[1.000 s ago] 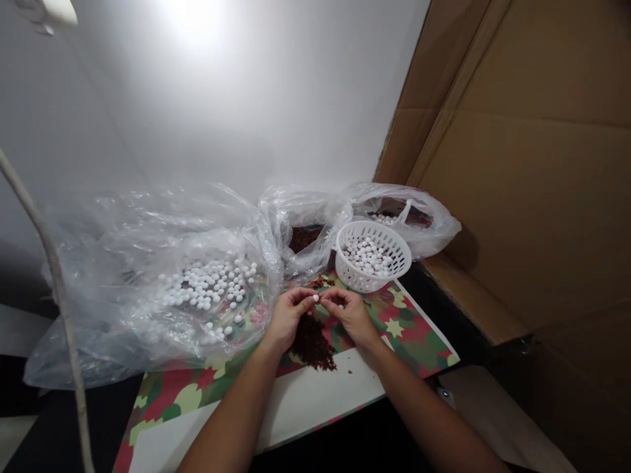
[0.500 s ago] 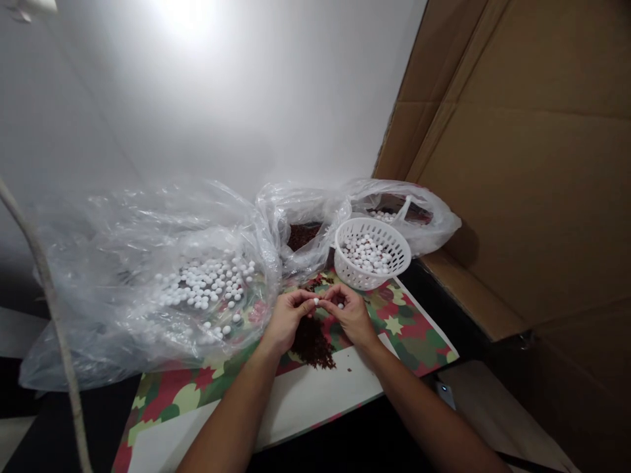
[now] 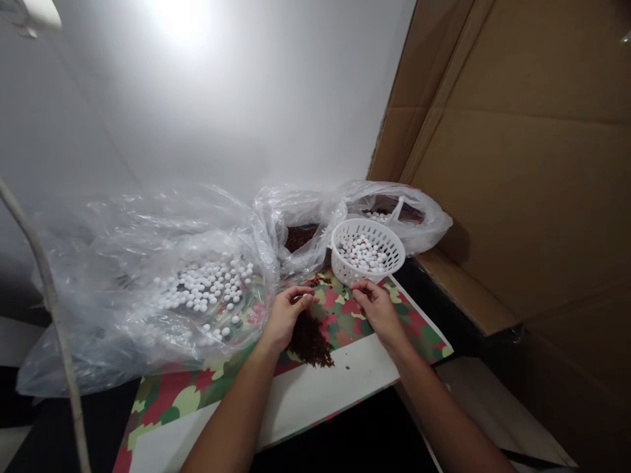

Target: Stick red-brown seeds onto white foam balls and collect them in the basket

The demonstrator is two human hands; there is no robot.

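Curling fingers and thumbs inward — whether pinching anything, I can't tell — the right hand (image 3: 378,310) hovers near the basket (image 3: 345,266) of white balls (image 3: 363,253), the left hand (image 3: 284,316) left of the basket, beside brown shreds (image 3: 313,345).

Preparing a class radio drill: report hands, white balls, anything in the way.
Left hand and right hand apart, grips unclear. White balls in basket, more in clear plastic bag. Possible obstruction: brown crumbs beside left hand.
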